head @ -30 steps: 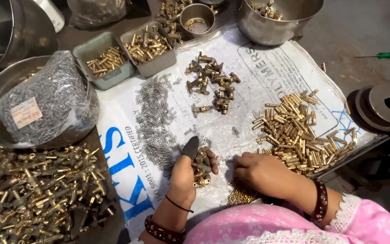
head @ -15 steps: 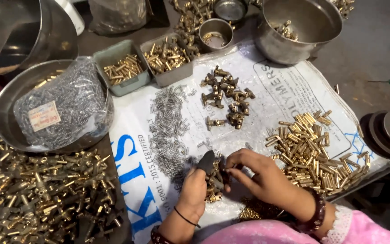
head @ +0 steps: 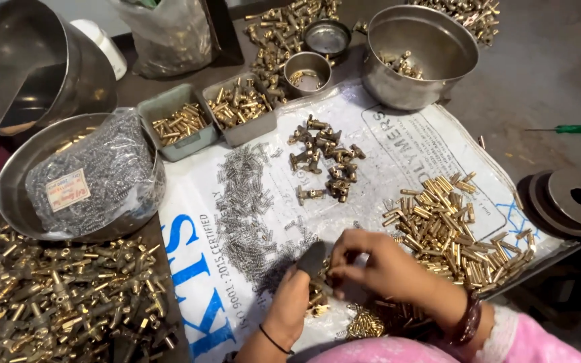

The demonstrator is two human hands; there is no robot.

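White printed sack cloth (head: 398,144) covers the table. Left hand (head: 289,306) grips a small brass fitting (head: 315,297); right hand (head: 378,265) pinches a tiny part onto it, then must push straight.

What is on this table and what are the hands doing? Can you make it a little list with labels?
Left hand: holds a dark flat tool and a small brass part
Right hand: fingers pinch at the same spot, beside the tool
Under the hands: white printed sack spread as a mat
Middle of sack: heap of small silver springs
Right of hands: pile of brass pins
Above: cluster of brass fittings
Far left: steel bowl with a bag of springs
Top right: big steel pot
Far right: green screwdriver
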